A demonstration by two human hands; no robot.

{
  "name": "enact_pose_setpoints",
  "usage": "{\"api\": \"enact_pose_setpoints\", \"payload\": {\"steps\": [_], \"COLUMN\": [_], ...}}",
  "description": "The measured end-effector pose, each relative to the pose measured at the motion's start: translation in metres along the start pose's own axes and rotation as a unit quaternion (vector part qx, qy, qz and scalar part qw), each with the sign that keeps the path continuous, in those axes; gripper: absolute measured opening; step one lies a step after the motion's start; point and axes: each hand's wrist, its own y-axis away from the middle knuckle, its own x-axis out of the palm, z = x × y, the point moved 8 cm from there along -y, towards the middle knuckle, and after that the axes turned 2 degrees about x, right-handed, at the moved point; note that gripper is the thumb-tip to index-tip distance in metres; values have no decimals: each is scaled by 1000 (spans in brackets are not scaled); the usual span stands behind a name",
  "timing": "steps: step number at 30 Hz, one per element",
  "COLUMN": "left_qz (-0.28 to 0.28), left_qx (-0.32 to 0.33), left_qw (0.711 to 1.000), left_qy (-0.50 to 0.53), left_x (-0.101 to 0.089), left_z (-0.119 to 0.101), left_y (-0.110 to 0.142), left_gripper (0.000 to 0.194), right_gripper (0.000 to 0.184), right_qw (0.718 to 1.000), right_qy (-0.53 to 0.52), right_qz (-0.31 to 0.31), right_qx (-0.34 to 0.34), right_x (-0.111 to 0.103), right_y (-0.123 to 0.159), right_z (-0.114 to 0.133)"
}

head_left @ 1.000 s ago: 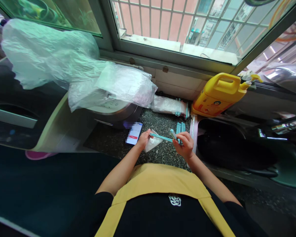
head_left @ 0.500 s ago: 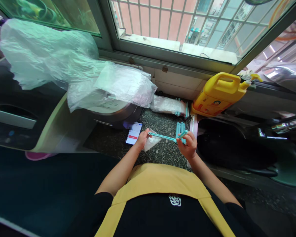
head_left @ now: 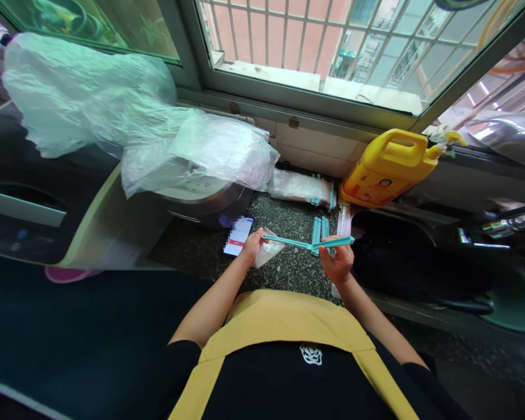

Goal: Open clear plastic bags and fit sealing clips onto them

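A long teal bag sealing clip [head_left: 289, 241] stretches between my hands, hinged near its middle and spread almost straight. My left hand [head_left: 252, 247] is closed on its left end. The other arm of the clip lies in the fingers of my right hand [head_left: 338, 266], its tip pointing right. Beside my left hand, under the clip, is a small clear plastic bag [head_left: 269, 252]; whether those fingers also grip it I cannot tell. Several more teal clips [head_left: 317, 227] lie side by side on the counter, just beyond my right hand.
A phone [head_left: 240, 232] lies on the speckled counter [head_left: 284, 274] left of my left hand. Behind are a wrapped pack with teal clips [head_left: 304, 185] and a plastic-covered appliance [head_left: 201, 201]. A yellow jug [head_left: 385, 169] stands back right, beside the dark sink [head_left: 402, 262].
My right hand has swung its arm of the clip outward to the right, so the clip is opened wider. My left hand has stayed almost still.
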Motion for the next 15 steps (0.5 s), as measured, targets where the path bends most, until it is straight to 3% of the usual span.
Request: {"api": "enact_pose_setpoints", "payload": {"steps": [15], "left_qz": [4], "left_qx": [3], "left_qw": [1000], "left_qy": [2], "left_x": [-1], "left_z": [2], "left_y": [-3], "left_gripper": [49], "right_gripper": [8], "right_qw": [997], "right_qy": [-20], "right_qz": [-4], "right_qx": [71], "right_x": [-6], "right_y": [19], "right_z": [-20]}}
